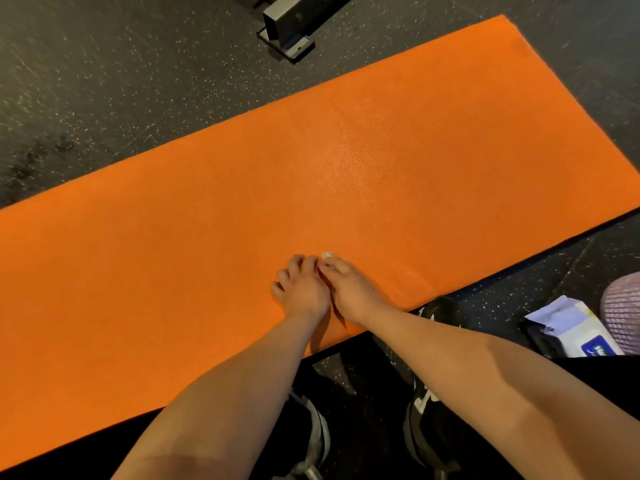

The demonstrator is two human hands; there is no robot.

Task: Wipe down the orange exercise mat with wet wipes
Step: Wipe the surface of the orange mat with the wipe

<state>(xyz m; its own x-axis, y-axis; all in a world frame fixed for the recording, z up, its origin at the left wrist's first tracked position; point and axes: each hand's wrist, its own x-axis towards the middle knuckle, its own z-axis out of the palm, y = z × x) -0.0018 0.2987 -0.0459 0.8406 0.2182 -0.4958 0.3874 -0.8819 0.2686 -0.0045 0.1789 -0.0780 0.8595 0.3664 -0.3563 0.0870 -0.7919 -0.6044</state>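
The orange exercise mat [346,161] lies flat and diagonal across the dark floor. Both my hands are down on it close to its near edge, side by side and touching. My left hand [300,289] has its fingers curled, knuckles up. My right hand [349,289] lies against it, its fingers bent over a white wet wipe [327,255]. Only a small corner of the wipe peeks out past the fingertips; the rest is hidden under the two hands. A damp sheen shows on the middle of the mat.
A white and blue pack of wet wipes [575,329] lies on the floor at the right, beside a pinkish knitted thing [623,306]. A grey metal equipment foot [289,26] stands beyond the mat's far edge. My shoes [429,403] are just behind the near edge.
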